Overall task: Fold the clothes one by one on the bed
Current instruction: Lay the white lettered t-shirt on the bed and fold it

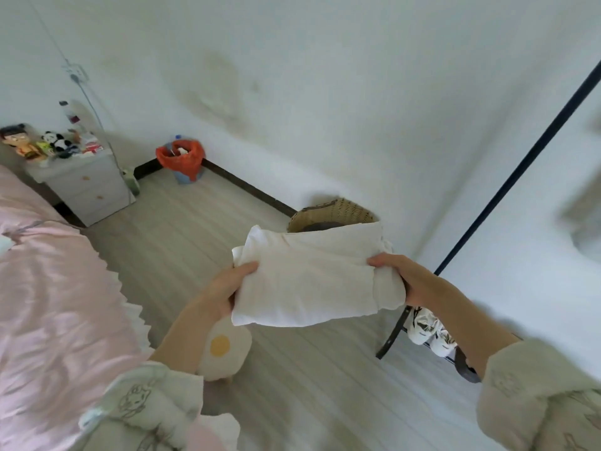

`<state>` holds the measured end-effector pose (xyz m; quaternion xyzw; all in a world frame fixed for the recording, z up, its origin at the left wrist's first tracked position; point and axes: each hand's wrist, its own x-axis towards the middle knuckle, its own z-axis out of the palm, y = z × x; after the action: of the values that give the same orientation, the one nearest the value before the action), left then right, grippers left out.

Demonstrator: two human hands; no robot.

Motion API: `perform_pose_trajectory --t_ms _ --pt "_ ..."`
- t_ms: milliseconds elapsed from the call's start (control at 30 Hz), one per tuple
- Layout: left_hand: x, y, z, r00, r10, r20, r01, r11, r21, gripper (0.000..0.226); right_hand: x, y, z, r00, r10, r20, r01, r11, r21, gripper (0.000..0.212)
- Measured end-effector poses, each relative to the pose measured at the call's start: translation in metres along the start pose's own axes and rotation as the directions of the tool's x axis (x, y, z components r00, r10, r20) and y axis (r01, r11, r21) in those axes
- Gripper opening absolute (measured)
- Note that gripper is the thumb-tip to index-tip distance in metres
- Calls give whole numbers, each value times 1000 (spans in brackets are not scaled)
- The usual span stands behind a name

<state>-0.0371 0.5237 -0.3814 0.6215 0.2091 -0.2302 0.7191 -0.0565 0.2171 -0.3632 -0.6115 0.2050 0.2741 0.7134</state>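
Observation:
A folded white garment hangs in the air over the wooden floor, held flat between both hands. My left hand grips its left edge, thumb on top. My right hand clasps its thicker right end. The bed with a pink ruffled cover lies at the left, away from the garment. Just beyond the garment stands a wicker basket against the wall, its lower part hidden by the cloth.
A grey nightstand with toys stands at the back left. A bin with an orange bag sits in the corner. A black rack pole slants at the right, with shoes at its base. An egg-patterned slipper is below my left wrist.

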Motion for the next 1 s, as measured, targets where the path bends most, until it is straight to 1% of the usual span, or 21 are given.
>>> perform_pose_trajectory --t_ms 100,133,267,300,433,500,567,600,667,733,800,900,933,967,1000 --pt "35 14 22 999 -36 -22 36 999 -2 33 30 -14 -20 998 34 -45 -33 999 21 30" --pt "53 20 29 999 -46 -23 46 999 -8 32 46 -23 -27 997 45 -56 -44 999 27 29" --pt "123 45 42 998 -46 -40 47 999 18 39 107 -56 -46 994 43 -102 -44 999 -5 51" --pt "145 55 45 998 -45 -42 46 999 20 37 128 -68 -50 992 32 -119 -34 999 -8 49" --pt "231 98 59 998 -27 -60 29 999 35 29 204 -115 -68 986 0 -166 -3 1000 -23 28" --pt "274 115 66 998 -20 -67 22 999 36 28 239 -134 -79 983 -11 -182 7 1000 -24 22" --pt "320 128 75 997 -6 -71 8 1000 29 28 282 -153 -94 981 -17 -193 11 999 -34 26" --pt "339 132 79 998 -4 -70 6 1000 22 29 298 -158 -101 980 -21 -198 13 999 -38 34" --pt "382 134 89 998 -29 -63 29 1000 2 30 339 -167 -117 979 -10 -204 -3 998 -64 54" --pt "417 132 96 996 -61 -65 61 998 3 27 375 -170 -132 979 13 -203 -27 997 -67 63" --pt "460 122 104 993 -99 -59 99 995 -3 26 420 -169 -150 978 23 -206 -40 996 -81 59" --pt "520 97 113 989 -135 -67 136 991 2 19 483 -156 -173 973 30 -231 -60 991 -122 39" --pt "543 84 117 985 -156 -71 157 988 12 18 508 -146 -183 968 45 -246 -79 988 -132 36" --pt "566 71 120 983 -169 -73 170 985 13 19 531 -135 -191 965 61 -255 -99 985 -139 39" --pt "586 57 123 979 -188 -75 190 982 20 21 551 -123 -198 958 90 -273 -134 980 -147 46"
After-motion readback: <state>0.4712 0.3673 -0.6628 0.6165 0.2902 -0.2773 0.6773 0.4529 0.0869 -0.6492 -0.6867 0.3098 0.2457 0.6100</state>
